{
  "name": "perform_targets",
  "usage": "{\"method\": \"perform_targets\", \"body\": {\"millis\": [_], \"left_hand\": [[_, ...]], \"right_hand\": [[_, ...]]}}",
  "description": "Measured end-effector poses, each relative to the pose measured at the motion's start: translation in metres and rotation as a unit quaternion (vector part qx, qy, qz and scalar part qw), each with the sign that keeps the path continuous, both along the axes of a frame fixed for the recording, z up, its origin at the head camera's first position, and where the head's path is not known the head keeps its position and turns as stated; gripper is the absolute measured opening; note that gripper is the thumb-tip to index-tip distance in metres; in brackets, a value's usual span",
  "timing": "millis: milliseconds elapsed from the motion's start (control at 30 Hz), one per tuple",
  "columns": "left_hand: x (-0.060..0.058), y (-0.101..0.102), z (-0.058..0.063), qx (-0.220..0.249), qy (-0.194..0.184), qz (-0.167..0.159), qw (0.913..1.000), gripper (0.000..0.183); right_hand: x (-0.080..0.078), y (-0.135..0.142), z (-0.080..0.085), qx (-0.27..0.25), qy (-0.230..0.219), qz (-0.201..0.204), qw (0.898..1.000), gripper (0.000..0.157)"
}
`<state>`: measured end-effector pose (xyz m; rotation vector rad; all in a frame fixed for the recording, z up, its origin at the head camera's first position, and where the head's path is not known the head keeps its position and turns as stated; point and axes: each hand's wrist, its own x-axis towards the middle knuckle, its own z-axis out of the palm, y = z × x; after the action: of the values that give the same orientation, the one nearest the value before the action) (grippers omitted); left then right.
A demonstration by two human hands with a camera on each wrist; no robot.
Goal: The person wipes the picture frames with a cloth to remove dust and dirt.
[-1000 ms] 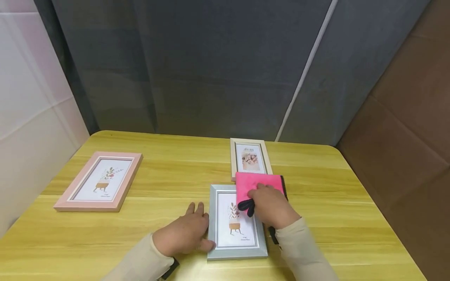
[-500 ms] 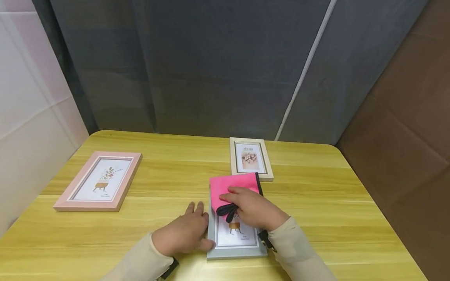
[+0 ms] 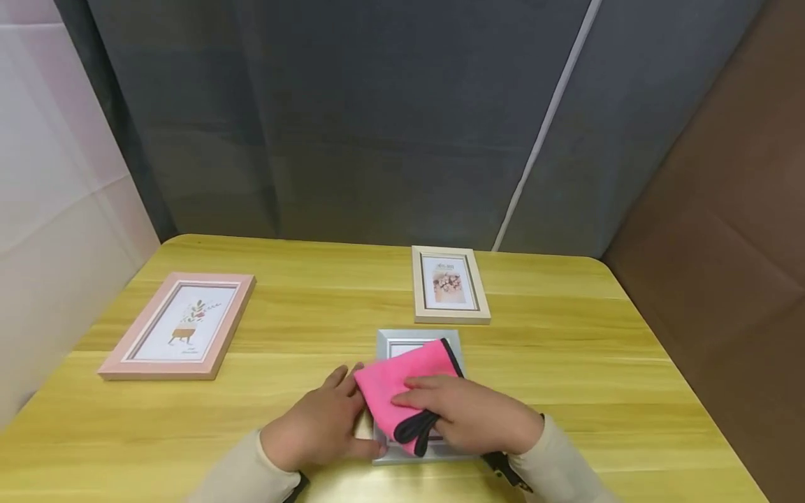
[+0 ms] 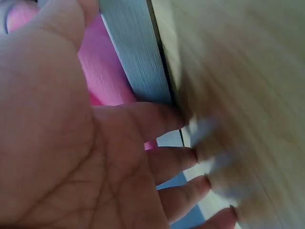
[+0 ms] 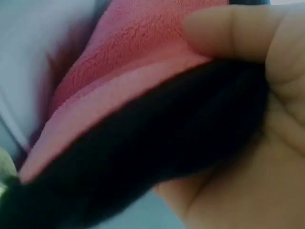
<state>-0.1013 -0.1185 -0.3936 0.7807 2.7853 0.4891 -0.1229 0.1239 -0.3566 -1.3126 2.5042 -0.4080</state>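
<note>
In the head view, a folded pink cloth (image 3: 396,384) with black edging lies over the silver-grey picture frame (image 3: 402,334), hiding most of its picture. My right hand (image 3: 474,416) holds the cloth, two fingers on top; the right wrist view shows its folded black edge (image 5: 143,138) in the palm with a digit over the pink side (image 5: 138,43). At the frame's left side, my left hand (image 3: 321,426) lies with fingers extended and the thumb at the lower-left corner. The left wrist view shows its fingers fairly straight beside the grey frame edge (image 4: 140,52).
A pink picture frame (image 3: 226,307) with a plant picture lies on the left of the wooden table (image 3: 314,300). Beyond the silver-grey frame lies a cream one (image 3: 483,307) with a flower picture. A dark curtain (image 3: 377,126) hangs behind the table.
My right hand has moved the pink cloth from the silver-grey frame's upper right, across to the left and down toward me. My left hand has stayed by the frame's left side.
</note>
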Motion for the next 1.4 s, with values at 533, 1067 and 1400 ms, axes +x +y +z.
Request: {"method": "perform_targets", "body": {"millis": [533, 1067, 1400], "left_hand": [[0.000, 0.008, 0.002, -0.034, -0.025, 0.034, 0.9985, 0.098], [0.002, 0.015, 0.003, -0.093, 0.007, 0.053, 0.9943, 0.096], [0.001, 0.011, 0.004, -0.051, -0.026, 0.054, 0.9969, 0.103]], "right_hand": [[-0.012, -0.045, -0.010, 0.145, 0.089, -0.114, 0.979, 0.058], [0.024, -0.013, -0.004, 0.108, 0.056, 0.015, 0.992, 0.062], [-0.002, -0.049, -0.006, 0.155, 0.106, -0.112, 0.976, 0.053]]}}
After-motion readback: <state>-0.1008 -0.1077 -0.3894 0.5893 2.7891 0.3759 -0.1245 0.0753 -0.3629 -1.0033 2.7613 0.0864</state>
